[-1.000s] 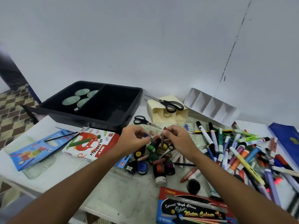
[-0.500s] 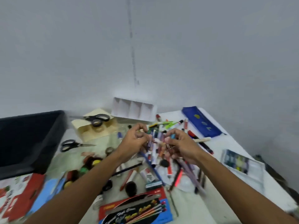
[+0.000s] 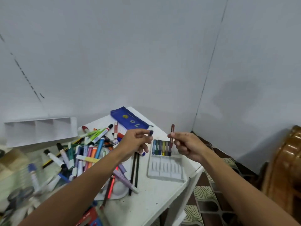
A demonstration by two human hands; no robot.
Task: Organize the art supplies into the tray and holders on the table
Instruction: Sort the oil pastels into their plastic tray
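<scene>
My left hand [image 3: 136,141] pinches a dark blue oil pastel [image 3: 151,133] whose tip sticks up from my fingers. My right hand [image 3: 185,145] holds a brown oil pastel [image 3: 172,132] upright. Both hands hover over the table's right corner, just above a white plastic pastel tray [image 3: 166,167] that has a row of several pastels [image 3: 161,148] lying in its far end. A heap of markers and pens [image 3: 88,152] lies to the left of my left arm. A white divided holder [image 3: 40,129] stands at the back left by the wall.
A blue pencil pouch [image 3: 128,120] lies at the table's far corner. Two dark pencils [image 3: 134,172] and a white palette [image 3: 117,190] lie below my left wrist. The table edge [image 3: 193,173] drops off right of the tray to patterned floor. A brown wooden object [image 3: 286,168] stands far right.
The view has swung right, from the black bin and the pile to the table's right corner. My hands have moved apart, one pastel in each, and now hang over the pastel tray.
</scene>
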